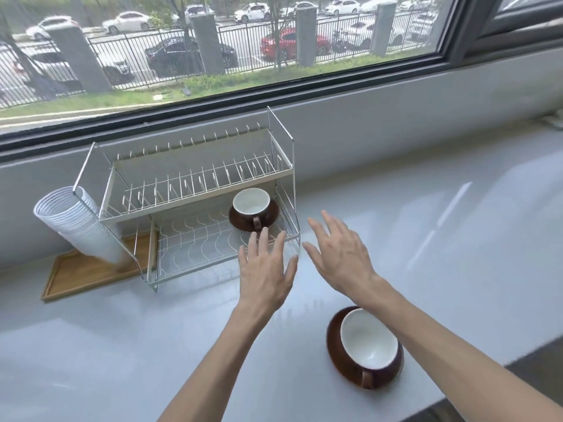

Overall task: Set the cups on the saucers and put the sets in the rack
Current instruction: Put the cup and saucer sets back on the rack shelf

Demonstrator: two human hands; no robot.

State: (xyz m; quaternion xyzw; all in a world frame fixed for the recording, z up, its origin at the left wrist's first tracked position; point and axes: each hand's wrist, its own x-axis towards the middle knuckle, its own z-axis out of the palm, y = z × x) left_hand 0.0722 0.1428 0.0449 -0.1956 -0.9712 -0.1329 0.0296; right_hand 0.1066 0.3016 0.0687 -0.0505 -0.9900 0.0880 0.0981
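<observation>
A two-tier wire rack [195,239] stands on the counter under the window. On the right end of its lower shelf sits a brown cup with a white inside [251,203] on a brown saucer [236,222], handle toward me. A second brown cup [368,339] sits on its saucer [335,345] on the counter at the near right. My left hand [265,269] hovers flat with fingers spread at the rack's front right corner. My right hand [338,254] is spread just right of the rack. Neither hand holds anything.
A white ribbed holder [79,223] hangs on the rack's left side over a wooden tray [79,275]. The grey counter [426,239] runs right along the window sill. The counter's front edge drops off at the lower right.
</observation>
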